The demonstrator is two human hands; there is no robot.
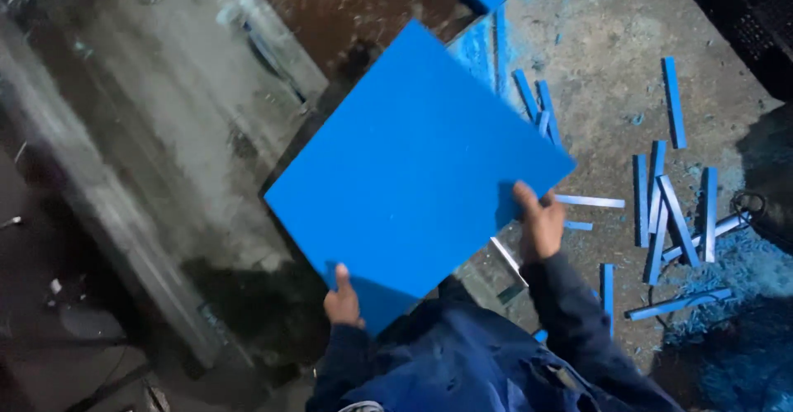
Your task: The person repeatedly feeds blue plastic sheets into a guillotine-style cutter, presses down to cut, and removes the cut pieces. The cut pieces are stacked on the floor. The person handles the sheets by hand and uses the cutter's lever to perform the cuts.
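Blue square panel (pixel 417 168) mid-frame, held tilted. Left hand (pixel 343 300) pinches bottom corner; right hand (pixel 541 222) clamps right-hand edge. Looks stiff, light, smooth-faced; edges give best hold. Blue offcut strips (pixel 673 214) litter floor (pixel 595 40), right of frame.

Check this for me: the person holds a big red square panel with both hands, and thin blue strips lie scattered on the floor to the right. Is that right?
Not quite: the panel is blue, not red. The head view shows the left hand and the right hand holding its near edges, and thin blue strips do lie scattered on the floor to the right.
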